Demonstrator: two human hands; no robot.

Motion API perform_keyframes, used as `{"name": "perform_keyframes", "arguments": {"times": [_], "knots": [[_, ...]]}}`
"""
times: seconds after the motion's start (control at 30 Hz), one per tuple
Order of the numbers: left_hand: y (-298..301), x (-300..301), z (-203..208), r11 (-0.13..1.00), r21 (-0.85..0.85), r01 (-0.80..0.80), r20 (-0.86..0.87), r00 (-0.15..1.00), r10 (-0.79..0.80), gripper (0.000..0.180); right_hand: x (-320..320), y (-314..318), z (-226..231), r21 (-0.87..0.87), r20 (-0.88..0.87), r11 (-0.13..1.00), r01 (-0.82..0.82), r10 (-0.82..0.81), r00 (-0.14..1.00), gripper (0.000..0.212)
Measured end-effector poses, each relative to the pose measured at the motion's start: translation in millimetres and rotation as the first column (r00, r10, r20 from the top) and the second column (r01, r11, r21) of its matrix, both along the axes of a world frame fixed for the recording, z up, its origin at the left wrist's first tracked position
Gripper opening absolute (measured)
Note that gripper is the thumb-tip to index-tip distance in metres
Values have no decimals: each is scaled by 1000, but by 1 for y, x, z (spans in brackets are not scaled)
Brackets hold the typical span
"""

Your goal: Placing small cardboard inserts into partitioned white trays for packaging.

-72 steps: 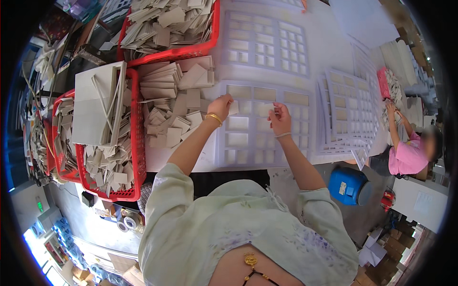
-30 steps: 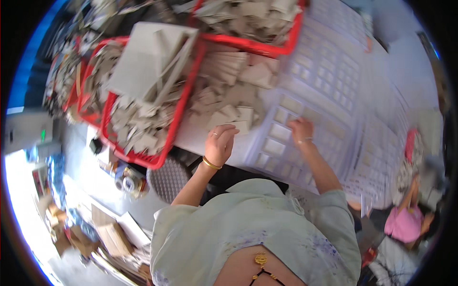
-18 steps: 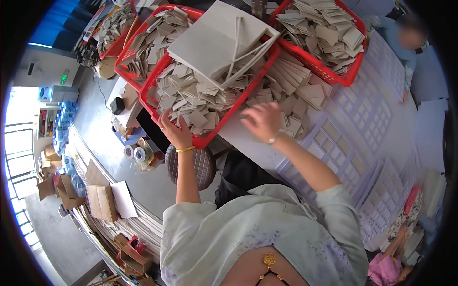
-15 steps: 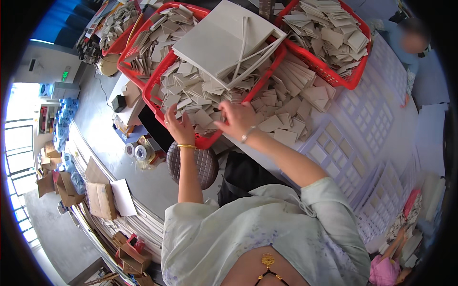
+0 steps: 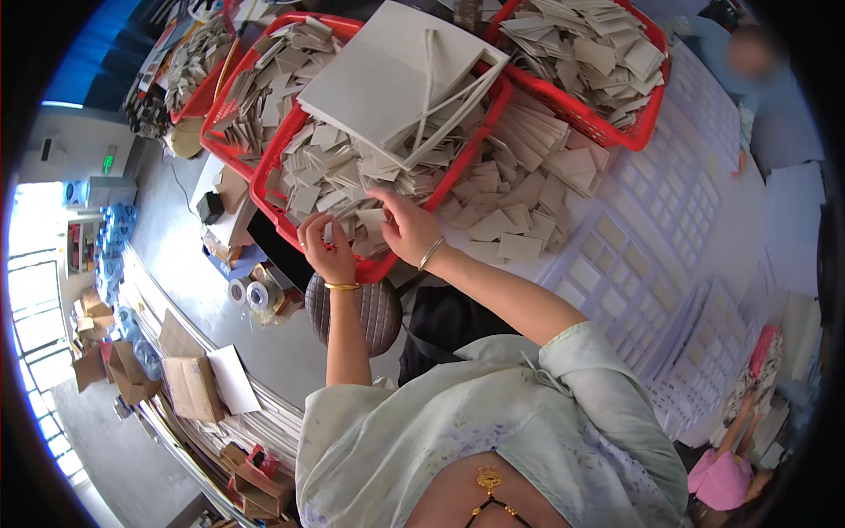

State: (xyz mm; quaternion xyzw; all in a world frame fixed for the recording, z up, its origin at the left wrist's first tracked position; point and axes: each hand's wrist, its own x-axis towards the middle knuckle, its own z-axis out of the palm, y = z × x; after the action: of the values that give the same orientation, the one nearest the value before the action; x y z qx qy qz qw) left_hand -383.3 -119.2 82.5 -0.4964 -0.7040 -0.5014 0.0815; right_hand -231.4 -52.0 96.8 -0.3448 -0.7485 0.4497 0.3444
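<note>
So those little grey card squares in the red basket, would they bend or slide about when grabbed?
The card squares look flat and thin, so probably stiff and light. Heaped loosely in the red basket, they would likely slide apart under the left hand or right hand.

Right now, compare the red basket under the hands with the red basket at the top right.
The near red basket carries a big flat grey board on its pieces; the far red basket holds only loose pieces. The left hand and right hand reach into the near one; nobody touches the far one. Both are heaped with small grey cardboard rectangles.
</note>
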Motion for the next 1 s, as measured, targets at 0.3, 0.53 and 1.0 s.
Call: {"name": "perform_keyframes", "arguments": {"times": [0.3, 0.53, 1.0], "knots": [[-8, 7, -3, 985, 161, -63, 12, 998, 62, 15, 61, 4, -14, 92, -236, 979, 184, -158, 959, 43], [9, 53, 15, 951, 308, -32, 200, 979, -32, 10, 198, -25, -58, -405, -203, 839, 363, -470, 859, 43], [73, 412, -97, 167, -240, 956, 606, 282, -744, 13, 450, -104, -122, -170, 7, 279, 945, -959, 284, 18]]}}
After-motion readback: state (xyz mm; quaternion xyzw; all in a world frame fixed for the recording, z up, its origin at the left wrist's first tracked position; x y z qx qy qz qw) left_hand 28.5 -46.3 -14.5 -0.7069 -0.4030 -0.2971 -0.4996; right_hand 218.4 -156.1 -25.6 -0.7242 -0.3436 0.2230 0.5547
